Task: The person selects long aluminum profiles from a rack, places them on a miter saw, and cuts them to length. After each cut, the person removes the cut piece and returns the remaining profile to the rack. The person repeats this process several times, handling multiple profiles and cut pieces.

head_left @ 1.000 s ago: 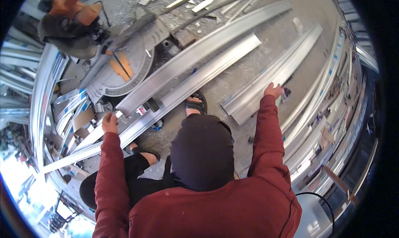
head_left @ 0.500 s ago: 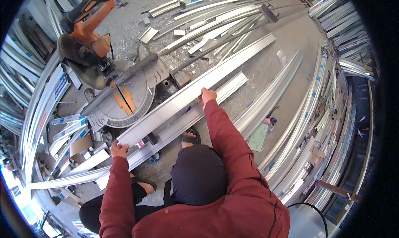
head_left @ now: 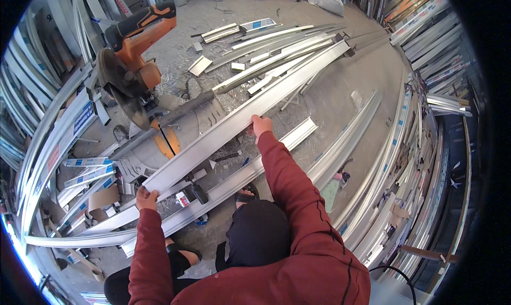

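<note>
A long silvery metal profile (head_left: 213, 142) slants across the middle, from my left hand up to the far right. My left hand (head_left: 146, 197) is closed round its near end, thumb on top. Farther along, my right hand (head_left: 261, 125) grips the near edge; some of its fingers are hidden beneath. The profile lies over the front part of a mitre saw's grey base, hiding its curved edge. The orange and black mitre saw (head_left: 139, 55) has its head raised, with its blade guard (head_left: 114, 84) above the orange slot insert (head_left: 168, 141).
A second long profile (head_left: 234, 182) lies on the floor between my feet and the saw. Near it are a black-handled tool (head_left: 199, 194) and a small red and white item (head_left: 183, 199). Offcuts (head_left: 200, 65) and long strips lie beyond the saw. Stacked profiles (head_left: 396, 161) line the right side.
Both hands have carried the profile away from me, over the front of the saw base. Its far end now overlaps the strips beyond. The view has shifted slightly.
</note>
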`<state>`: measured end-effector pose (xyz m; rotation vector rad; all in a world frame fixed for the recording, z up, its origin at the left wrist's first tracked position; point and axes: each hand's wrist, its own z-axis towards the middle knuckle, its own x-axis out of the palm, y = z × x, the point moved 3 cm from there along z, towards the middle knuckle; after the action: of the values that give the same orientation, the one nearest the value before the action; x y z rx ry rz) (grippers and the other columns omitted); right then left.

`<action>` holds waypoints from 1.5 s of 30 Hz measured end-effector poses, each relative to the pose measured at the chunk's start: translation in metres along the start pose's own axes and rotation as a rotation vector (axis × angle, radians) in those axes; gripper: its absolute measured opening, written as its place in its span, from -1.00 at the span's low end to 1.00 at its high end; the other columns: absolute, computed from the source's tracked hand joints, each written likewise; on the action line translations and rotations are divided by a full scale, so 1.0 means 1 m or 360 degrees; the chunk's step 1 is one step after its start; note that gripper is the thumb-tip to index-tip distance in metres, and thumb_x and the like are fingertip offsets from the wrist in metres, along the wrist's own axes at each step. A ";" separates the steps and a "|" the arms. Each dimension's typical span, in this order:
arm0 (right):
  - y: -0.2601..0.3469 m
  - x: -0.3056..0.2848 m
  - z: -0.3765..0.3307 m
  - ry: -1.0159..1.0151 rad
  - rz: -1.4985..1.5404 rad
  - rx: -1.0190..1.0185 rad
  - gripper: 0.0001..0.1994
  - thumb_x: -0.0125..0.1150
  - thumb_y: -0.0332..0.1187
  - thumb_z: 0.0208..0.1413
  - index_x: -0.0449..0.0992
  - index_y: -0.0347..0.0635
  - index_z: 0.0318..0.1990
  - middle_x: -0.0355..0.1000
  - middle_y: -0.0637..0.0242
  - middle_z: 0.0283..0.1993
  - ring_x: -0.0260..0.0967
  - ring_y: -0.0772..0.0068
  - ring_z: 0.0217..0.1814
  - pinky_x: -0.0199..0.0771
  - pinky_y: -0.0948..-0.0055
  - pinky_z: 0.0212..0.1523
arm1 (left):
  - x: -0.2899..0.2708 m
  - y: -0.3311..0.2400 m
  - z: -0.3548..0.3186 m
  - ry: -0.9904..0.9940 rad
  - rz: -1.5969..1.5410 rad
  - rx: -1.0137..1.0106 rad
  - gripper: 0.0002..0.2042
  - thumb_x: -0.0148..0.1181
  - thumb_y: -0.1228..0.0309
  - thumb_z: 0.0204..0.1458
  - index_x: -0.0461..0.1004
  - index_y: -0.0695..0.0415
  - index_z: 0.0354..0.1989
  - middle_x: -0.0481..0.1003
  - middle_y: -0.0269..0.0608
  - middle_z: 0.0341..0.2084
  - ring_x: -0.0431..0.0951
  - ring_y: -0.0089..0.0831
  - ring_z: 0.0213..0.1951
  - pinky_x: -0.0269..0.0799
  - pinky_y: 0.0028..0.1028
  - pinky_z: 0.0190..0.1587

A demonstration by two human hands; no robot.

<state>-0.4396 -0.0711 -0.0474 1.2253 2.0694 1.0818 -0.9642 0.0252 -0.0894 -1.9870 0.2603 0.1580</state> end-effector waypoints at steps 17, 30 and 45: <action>0.024 0.040 0.078 0.0104 0.0237 0.0010 -0.72 0.15 -0.36 0.13 0.39 -0.40 -0.11 0.43 0.14 -0.24 0.48 0.26 -0.35 0.57 0.32 -0.43 | 0.040 -0.039 0.062 -0.0082 0.0061 -0.0038 -0.53 0.30 0.43 0.02 0.37 0.34 0.11 0.52 -0.08 -0.14 0.54 -0.46 -0.26 0.49 -0.51 -0.27; 0.036 0.091 -0.009 0.0290 -0.1816 -0.1455 -0.66 0.40 -0.21 -0.12 0.55 -0.17 -0.19 0.38 0.20 -0.05 0.40 0.12 -0.04 0.42 0.23 -0.03 | 0.061 -0.063 0.054 -0.0114 0.0109 0.0035 -0.48 0.21 0.42 0.01 0.33 0.45 0.14 0.57 -0.12 -0.23 0.54 -0.53 -0.36 0.46 -0.53 -0.30; 0.043 0.092 -0.017 0.0212 -0.1826 -0.1474 -0.64 0.42 -0.18 -0.13 0.54 -0.20 -0.22 0.40 0.21 -0.08 0.39 0.12 -0.04 0.42 0.25 -0.04 | -0.031 -0.320 -0.023 -0.0837 -0.0166 0.1280 -0.81 0.12 0.48 0.15 0.46 0.31 -0.12 0.51 -0.23 -0.39 0.46 -0.56 -0.38 0.41 -0.57 -0.25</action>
<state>-0.4747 0.0156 -0.0044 -0.4631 1.5333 1.2165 -0.9131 0.1363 0.2083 -1.1045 -0.1164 0.4261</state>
